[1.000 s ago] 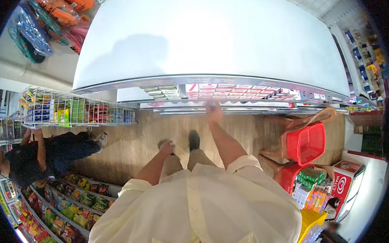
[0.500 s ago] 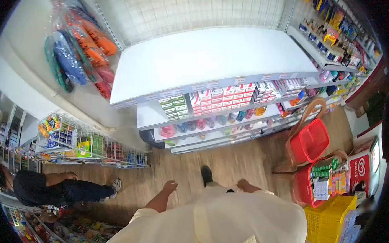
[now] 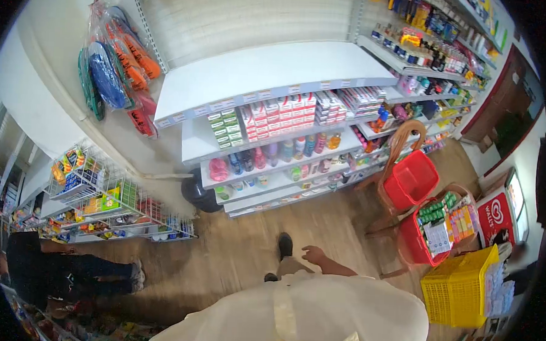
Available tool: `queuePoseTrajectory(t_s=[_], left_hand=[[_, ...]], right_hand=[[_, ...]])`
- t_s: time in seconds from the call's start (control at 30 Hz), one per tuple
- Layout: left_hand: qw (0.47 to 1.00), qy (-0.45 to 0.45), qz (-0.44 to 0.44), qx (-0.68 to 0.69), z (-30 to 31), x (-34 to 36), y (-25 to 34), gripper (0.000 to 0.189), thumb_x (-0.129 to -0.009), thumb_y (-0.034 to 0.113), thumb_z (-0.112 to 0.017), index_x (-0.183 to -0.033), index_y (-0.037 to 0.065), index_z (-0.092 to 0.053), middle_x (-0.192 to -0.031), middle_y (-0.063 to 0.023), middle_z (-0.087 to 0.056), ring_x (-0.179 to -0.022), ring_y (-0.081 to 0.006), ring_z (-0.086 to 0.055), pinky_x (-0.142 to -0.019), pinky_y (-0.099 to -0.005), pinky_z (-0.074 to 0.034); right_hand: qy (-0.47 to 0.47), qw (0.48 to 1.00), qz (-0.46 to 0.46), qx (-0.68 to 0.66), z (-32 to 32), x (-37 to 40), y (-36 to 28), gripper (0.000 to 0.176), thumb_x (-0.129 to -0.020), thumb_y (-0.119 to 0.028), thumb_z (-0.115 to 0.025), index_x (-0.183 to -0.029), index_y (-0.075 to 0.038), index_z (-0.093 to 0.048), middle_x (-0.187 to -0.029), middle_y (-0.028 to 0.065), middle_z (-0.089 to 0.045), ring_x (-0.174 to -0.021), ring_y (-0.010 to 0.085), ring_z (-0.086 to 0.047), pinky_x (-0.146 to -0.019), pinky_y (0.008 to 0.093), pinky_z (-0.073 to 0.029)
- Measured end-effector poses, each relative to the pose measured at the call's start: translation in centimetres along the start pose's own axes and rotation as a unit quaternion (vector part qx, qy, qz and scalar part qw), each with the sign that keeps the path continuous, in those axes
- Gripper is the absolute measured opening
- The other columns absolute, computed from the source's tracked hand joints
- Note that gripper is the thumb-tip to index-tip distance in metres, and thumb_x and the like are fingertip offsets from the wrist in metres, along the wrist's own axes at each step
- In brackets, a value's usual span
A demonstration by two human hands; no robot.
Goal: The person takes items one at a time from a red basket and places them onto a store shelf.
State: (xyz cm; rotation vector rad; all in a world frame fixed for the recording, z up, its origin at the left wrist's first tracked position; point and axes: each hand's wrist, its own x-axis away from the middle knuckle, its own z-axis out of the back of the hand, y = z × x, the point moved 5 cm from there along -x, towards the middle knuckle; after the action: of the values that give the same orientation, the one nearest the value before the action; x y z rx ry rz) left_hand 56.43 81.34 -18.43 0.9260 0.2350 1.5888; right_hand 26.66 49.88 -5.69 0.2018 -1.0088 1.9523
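Right hand (image 3: 314, 256) hangs at waist height, grip loose, fingers spread, holding nothing. Left hand's out of shot. Nearest thing is the red plastic basket of packaged goods (image 3: 411, 243), probably parked near the white metal shelves (image 3: 271, 70) for restocking.

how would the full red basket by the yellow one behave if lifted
The red basket is filled to the rim with packs, so it is probably heavy for its size. Its walls look like stiff plastic. Top packs might slide if it tips.
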Motion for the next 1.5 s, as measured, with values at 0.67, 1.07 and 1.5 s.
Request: queuePoseTrajectory(t_s=[0.67, 1.07, 1.5], left_hand=[[0.958, -0.131, 0.198, -0.163, -5.6, -8.0, 10.2, 0.029, -0.072, 0.015, -0.057, -0.099, 0.005, -0.059, -0.09, -0.0102, -0.063, -0.084, -0.0221, -0.061, -0.074, -0.0305, -0.048], [0.851, 0.139, 0.412, 0.294, -5.2, -10.0, 33.0, 0.036, -0.069, 0.021, -0.061, -0.102, 0.007, -0.06, -0.087, -0.0109, -0.064, -0.083, -0.0214, -0.062, -0.072, -0.0331, -0.049], [0.978, -0.003, 0.157, 0.137, -10.6, -23.3, 33.2, 0.028, -0.063, 0.026, -0.064, -0.085, 0.009, -0.065, -0.088, -0.0095, -0.064, -0.083, -0.0226, -0.06, -0.076, -0.0315, -0.046]], right_hand=[[0.01, 0.995, -0.103, -0.011, 8.2, 12.2, 24.3, 0.039, -0.07, -0.028, -0.062, -0.106, -0.012, -0.06, -0.083, 0.0081, -0.064, -0.075, 0.02, -0.061, -0.072, 0.0352, -0.048], [0.079, 0.996, -0.049, 0.013, 7.6, 17.9, 45.8, 0.036, -0.073, -0.028, -0.061, -0.107, -0.014, -0.06, -0.09, 0.0097, -0.064, -0.082, 0.0241, -0.06, -0.077, 0.0341, -0.047], [0.102, 0.981, -0.165, -0.027, 6.0, 28.7, 48.2, 0.033, -0.073, -0.029, -0.059, -0.104, -0.02, -0.062, -0.107, 0.0034, -0.059, -0.095, 0.0225, -0.057, -0.086, 0.0295, -0.043]])
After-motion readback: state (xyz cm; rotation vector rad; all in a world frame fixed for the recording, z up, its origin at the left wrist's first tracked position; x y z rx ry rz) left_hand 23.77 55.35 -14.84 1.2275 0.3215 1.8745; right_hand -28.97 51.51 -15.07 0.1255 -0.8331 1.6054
